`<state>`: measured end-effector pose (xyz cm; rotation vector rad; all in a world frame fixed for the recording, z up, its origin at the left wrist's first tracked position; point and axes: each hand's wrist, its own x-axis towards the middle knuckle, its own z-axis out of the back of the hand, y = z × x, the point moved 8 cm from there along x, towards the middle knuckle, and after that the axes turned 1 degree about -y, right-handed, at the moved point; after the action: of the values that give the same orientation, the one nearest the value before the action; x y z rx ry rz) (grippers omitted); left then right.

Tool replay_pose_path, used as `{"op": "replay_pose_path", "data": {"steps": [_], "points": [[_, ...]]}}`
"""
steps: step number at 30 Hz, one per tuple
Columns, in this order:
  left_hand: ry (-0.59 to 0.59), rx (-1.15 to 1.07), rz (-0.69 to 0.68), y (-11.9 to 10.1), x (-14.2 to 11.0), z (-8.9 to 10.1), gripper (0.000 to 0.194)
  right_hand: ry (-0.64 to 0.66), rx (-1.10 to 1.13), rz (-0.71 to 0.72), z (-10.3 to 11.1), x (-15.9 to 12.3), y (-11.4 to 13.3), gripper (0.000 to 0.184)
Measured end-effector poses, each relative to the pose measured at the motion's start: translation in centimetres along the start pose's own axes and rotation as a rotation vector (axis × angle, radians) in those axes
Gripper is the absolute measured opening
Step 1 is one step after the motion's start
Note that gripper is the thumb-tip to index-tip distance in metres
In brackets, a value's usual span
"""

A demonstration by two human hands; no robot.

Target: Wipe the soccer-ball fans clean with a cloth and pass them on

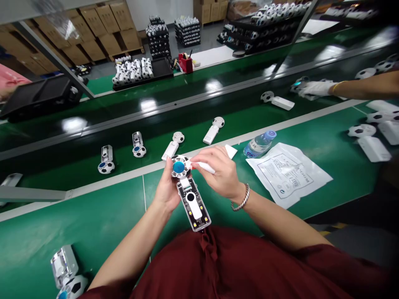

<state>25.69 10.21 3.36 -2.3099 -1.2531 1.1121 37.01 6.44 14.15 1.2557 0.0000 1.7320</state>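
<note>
My left hand (pixel 167 189) is closed around the head of a soccer-ball gadget (pixel 193 205). The head has a blue disc at its centre, and its body faces up with a dark circuit board, small yellow lights and a white strip. At the rim of the head, my right hand (pixel 218 169) pinches a slim white piece (pixel 206 167) whose exact kind I cannot make out. Another white end (pixel 231 151) sticks out behind the right fingers; whether it belongs to the same piece is hidden.
A water bottle (pixel 260 144) and a printed plastic bag (pixel 288 174) lie to the right. Similar gadgets (pixel 212 131) rest along the green line ahead, and another (pixel 67 270) sits at lower left. A co-worker's gloved hand (pixel 318 88) touches a gadget at upper right.
</note>
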Motion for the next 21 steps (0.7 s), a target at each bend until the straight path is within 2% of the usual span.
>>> {"op": "replay_pose_path", "data": {"steps": [4,6,12,16,21], "points": [[0.032,-0.080,0.022,0.4,-0.3,-1.1,0.039,0.102,-0.094,0.124,-1.7,0.2,1.5,0.013],[0.041,-0.086,0.034,0.5,-0.3,-1.5,0.042,0.143,-0.141,0.135,-2.4,0.4,1.4,0.016],[-0.001,-0.047,-0.003,0.0,0.0,-0.9,0.038,0.202,-0.165,0.068,-3.3,0.4,0.2,0.018],[0.035,0.023,0.017,0.4,0.2,-0.6,0.039,0.223,-0.158,0.067,-3.9,0.4,0.3,0.018],[-0.009,0.076,0.024,0.7,1.2,0.7,0.040,0.160,-0.038,-0.112,-3.1,1.4,-2.0,0.013]]}}
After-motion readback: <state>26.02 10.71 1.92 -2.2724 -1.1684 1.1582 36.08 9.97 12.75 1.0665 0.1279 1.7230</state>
